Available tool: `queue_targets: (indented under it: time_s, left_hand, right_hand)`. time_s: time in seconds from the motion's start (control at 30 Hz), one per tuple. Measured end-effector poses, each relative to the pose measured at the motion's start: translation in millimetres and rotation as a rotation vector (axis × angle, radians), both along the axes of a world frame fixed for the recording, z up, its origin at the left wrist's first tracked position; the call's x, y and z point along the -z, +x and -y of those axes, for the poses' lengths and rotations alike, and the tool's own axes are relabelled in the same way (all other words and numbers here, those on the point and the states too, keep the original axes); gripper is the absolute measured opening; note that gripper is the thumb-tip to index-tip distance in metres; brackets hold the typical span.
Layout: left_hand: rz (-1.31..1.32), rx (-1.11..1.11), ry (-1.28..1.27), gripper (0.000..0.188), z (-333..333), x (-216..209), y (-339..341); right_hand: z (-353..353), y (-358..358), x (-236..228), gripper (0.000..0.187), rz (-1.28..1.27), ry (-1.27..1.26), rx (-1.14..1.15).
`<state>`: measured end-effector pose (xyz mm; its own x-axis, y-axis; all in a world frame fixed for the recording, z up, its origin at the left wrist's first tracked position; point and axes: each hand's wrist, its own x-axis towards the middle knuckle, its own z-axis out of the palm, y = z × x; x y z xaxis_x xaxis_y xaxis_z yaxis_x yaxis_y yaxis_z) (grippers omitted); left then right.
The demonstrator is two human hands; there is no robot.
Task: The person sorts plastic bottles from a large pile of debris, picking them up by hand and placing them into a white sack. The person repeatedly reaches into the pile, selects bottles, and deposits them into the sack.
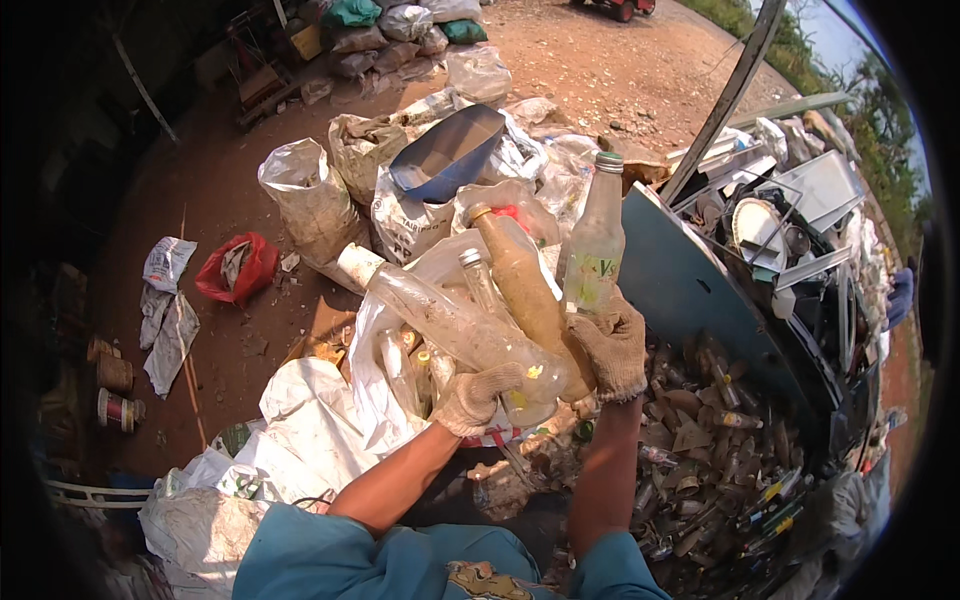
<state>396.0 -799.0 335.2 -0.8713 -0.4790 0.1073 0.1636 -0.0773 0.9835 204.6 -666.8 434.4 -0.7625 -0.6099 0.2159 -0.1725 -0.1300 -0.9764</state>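
1. Ground (235,340) of reddish-brown earth spreads out below us, shaded here and turning to a sunlit, stony yard (620,80) farther off, where we see stuffed sacks (380,50) heaped along the edge
2. To our right, a blue-green panel (690,270) leans between a jumble of scrap (790,215) and a heap of broken glass and bottles (700,430), with a slanting post (730,95) behind
3. Ahead of us stand wrinkled woven sacks (310,195), one topped by a smooth, curved blue container (455,165); a glossy red bag (250,270) sits on the earth to the left
4. Our left hand (478,398), in a coarse beige knitted glove, is partly closed at the base of a clear bottle (450,320), long, dusty and whitish at the mouth, tilted toward the upper left; its fingers are mostly hidden
5. Our right hand (610,345), gloved alike, is curled closed around the lower end of a green-capped bottle (595,250), nearly upright, its glass cloudy with a green marking
6. Between them slants a brown-coated bottle (530,290), its base near the right glove; we cannot tell which hand bears it
7. Beneath, a white sack (368,410) with soft, creased walls holds more glass bottles (400,370)
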Motion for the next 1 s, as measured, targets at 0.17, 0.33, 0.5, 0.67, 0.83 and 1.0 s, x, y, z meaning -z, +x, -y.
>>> queue_targets:
  time_s: [0.17, 0.33, 0.5, 0.67, 0.83, 1.0]
  left_hand:
    - [0.121, -0.224, 0.022, 0.035, 101.4, 56.3, 32.5]
    - [0.374, -0.165, -0.042, 0.035, 132.2, 26.1, 55.4]
    - [0.832, 0.024, -0.343, 0.062, 131.0, 38.7, 67.2]
    - [1.275, 0.249, -0.658, 0.081, 136.2, 24.0, 63.7]
    - [1.355, 0.2, -0.571, 0.088, 146.1, 22.2, 52.4]
    - [1.468, -0.016, -0.6, 0.088, 156.1, 16.2, 39.3]
  right_hand:
    - [141.8, 16.8, 22.6, 0.033, 0.258, 0.174, -0.239]
    - [150.6, 91.2, 137.9, 0.038, 0.413, 0.226, 0.044]
    - [99.6, 117.2, 188.8, 0.037, 0.289, 0.513, 0.223]
    - [55.3, 47.4, 161.9, 0.027, 0.096, 1.0, -0.02]
    - [10.7, 4.6, 206.4, 0.057, -0.074, 1.245, -0.396]
    - [31.6, 22.8, 111.3, 0.075, -0.401, 1.654, -0.701]
